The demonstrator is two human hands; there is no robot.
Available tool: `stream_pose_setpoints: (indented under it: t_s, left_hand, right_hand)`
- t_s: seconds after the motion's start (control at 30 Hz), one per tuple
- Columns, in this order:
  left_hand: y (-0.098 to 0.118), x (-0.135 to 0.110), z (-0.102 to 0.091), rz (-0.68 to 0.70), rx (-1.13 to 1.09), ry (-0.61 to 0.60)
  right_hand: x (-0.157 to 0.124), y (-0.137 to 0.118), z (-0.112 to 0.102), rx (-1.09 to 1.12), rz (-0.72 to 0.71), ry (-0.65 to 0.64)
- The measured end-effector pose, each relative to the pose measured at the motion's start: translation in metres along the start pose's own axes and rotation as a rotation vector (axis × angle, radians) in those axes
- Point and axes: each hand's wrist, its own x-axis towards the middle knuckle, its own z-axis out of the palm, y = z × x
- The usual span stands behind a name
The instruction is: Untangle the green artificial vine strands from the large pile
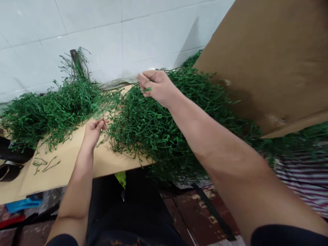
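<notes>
Left hand (95, 132) pinches a stem (103, 116); right hand (153, 84) grasps a sprig (147, 89). Keep both grips light, avoiding tangles

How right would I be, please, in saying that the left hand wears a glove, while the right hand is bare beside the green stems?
Not quite: the left hand wears no glove; the head view shows it bare. The right hand is indeed bare beside the green stems.

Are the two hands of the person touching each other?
No, the left hand and right hand are apart, with green stems visible between them.
</notes>
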Motion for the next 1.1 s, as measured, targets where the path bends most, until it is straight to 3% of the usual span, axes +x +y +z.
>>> stream_pose_setpoints:
  t_s: [0.13,0.23,0.3,0.43,0.6,0.77,0.93,1.1]
  left_hand:
    - [-0.002,-0.002,-0.013,-0.032,-0.196,0.053]
    - [0.0,-0.002,-0.02,-0.062,-0.269,0.088]
    - [0.002,-0.003,-0.023,-0.088,-0.287,0.114]
    - [0.003,-0.004,-0.027,-0.099,-0.342,0.14]
    - [0.0,-0.004,-0.025,-0.062,-0.323,0.129]
    - [0.002,-0.003,-0.021,0.054,-0.131,0.115]
    - [0.004,-0.003,-0.017,0.133,0.095,0.172]
    - [0.002,-0.009,-0.013,0.281,0.306,0.216]
  right_hand:
    - [-0.011,0.013,-0.001,0.179,0.066,-0.272]
    - [-0.014,0.016,0.003,0.287,0.009,-0.502]
    - [-0.014,0.014,0.006,0.37,-0.048,-0.568]
    - [-0.015,0.01,0.016,0.356,-0.03,-0.587]
    - [-0.016,0.01,0.035,0.195,0.197,-0.498]
    - [-0.018,0.01,0.05,0.156,0.306,-0.458]
    - [-0.022,0.013,0.057,0.137,0.304,-0.496]
    - [-0.026,0.019,0.066,0.162,0.309,-0.414]
